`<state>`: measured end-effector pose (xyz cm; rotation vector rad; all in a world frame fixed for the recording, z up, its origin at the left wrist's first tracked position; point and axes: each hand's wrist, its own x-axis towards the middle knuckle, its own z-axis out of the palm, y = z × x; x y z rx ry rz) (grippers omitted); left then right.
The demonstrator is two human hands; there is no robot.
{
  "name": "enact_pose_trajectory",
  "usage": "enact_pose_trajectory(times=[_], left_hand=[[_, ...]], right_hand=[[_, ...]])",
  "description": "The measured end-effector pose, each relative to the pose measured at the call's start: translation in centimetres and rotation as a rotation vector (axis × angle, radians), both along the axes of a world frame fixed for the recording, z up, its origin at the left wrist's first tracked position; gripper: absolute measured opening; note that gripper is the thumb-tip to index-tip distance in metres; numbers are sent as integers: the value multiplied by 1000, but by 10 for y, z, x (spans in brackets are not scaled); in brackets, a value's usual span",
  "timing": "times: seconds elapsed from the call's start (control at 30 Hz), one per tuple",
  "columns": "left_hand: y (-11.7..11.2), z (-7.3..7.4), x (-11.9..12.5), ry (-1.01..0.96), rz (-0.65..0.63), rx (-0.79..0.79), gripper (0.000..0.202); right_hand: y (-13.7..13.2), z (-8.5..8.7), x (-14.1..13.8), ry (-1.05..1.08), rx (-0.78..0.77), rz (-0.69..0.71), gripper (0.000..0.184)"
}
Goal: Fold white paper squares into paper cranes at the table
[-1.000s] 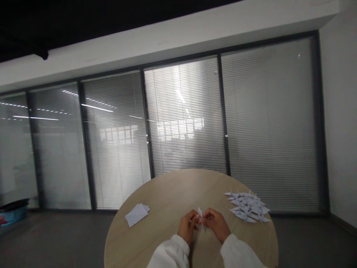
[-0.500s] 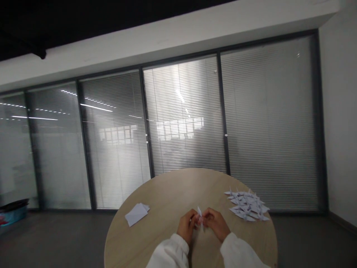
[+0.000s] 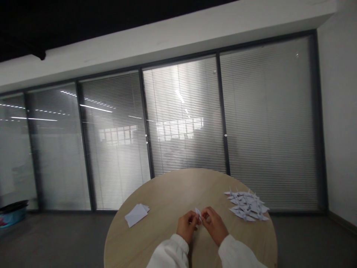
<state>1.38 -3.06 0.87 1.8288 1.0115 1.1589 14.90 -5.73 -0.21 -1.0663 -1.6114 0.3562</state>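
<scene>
Both my hands meet above the middle of a round light-wood table (image 3: 178,190). My left hand (image 3: 186,226) and my right hand (image 3: 214,224) pinch a small folded piece of white paper (image 3: 198,214) between their fingertips. Its shape is partly hidden by my fingers. To the right of my hands lies a loose pile of several white paper cranes (image 3: 247,206). A small stack of white paper sheets (image 3: 136,215) rests to the left, out of reach of neither hand but touching neither. White sleeves cover both my forearms.
Grey floor surrounds the table. Beyond it stands a glass partition with grey frames and slatted blinds (image 3: 184,119). A white wall (image 3: 336,111) closes off the right side, and a blue container (image 3: 12,215) sits on the floor at far left.
The folded paper has shifted from nearly upright to a lower, tilted position between my fingers. My right hand has moved slightly up and inward.
</scene>
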Motion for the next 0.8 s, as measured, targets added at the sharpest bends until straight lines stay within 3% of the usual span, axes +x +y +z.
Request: enact_pose_trajectory(times=[0.23,0.4,0.53,0.8], left_hand=[[3,-2,1,10,-9,-93,34],[6,1,-5,25,110,68,40],[10,2,-10,76,126,266,26],[12,0,-11,64,151,224,24]], right_hand=[[3,-4,3,-68,72,-52,21],[6,-8,4,-141,101,-73,22],[7,-9,4,-183,115,-47,21],[7,-8,3,-160,116,-33,19]])
